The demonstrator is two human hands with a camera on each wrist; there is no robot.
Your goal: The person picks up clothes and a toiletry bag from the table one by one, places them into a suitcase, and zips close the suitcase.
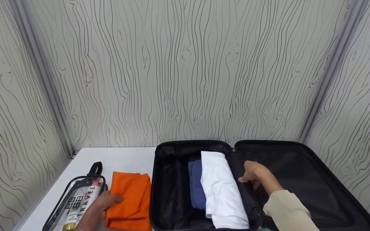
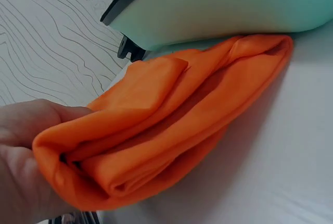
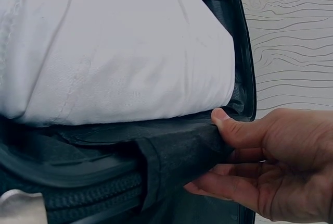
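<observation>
My left hand (image 1: 104, 205) grips the left edge of a folded orange cloth (image 1: 129, 199), thumb on top. In the left wrist view the cloth's near folds are lifted off the white table, with its far end against the suitcase's mint-green shell (image 2: 223, 10). My right hand (image 1: 255, 173) is at the middle of the open suitcase (image 1: 172, 146); in the right wrist view its thumb and fingers pinch the black lining flap (image 3: 182, 156) along the hinge. Beside that flap, a folded white garment (image 1: 222, 189) lies in the left half, partly over a folded blue garment (image 1: 196, 186).
A clear travel pouch (image 1: 64, 192) with a black strap and bottles inside lies at the left of the white table (image 1: 124, 157). The suitcase's lid half (image 1: 300, 179) lies spread to the right. Patterned panels (image 1: 185, 73) enclose the table at the back and sides.
</observation>
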